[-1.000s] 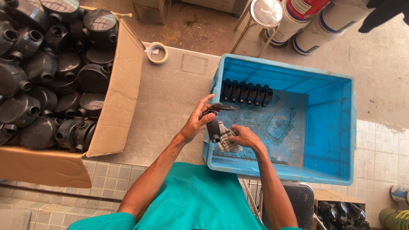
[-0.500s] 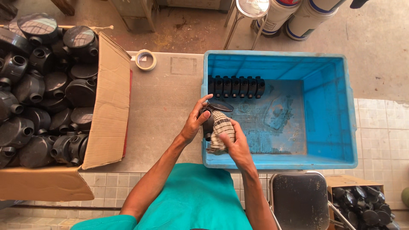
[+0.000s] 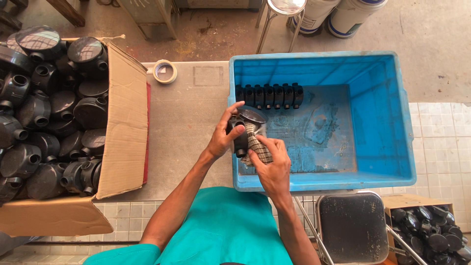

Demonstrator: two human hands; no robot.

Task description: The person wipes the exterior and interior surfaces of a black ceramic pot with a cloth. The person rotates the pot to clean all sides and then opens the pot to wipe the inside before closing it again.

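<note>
My left hand (image 3: 223,137) grips a round black plastic junction box (image 3: 245,122) with side spouts, held over the near left corner of a blue plastic crate (image 3: 382,108). My right hand (image 3: 272,164) presses a checked cloth (image 3: 256,146) against the box's side. Inside the crate, a row of several black boxes (image 3: 270,95) stands on edge along the far wall.
A large open cardboard carton (image 3: 125,122) full of the same black boxes (image 3: 44,108) sits at the left on a grey table (image 3: 189,108). A tape roll (image 3: 164,71) lies at the table's far edge. A stool (image 3: 284,10) and buckets stand beyond; a chair seat (image 3: 353,225) and a smaller carton of boxes (image 3: 431,230) lie at the near right.
The right hand has moved the cloth up along the held box, and the box has turned a little in my left hand. The view has shifted slightly.
</note>
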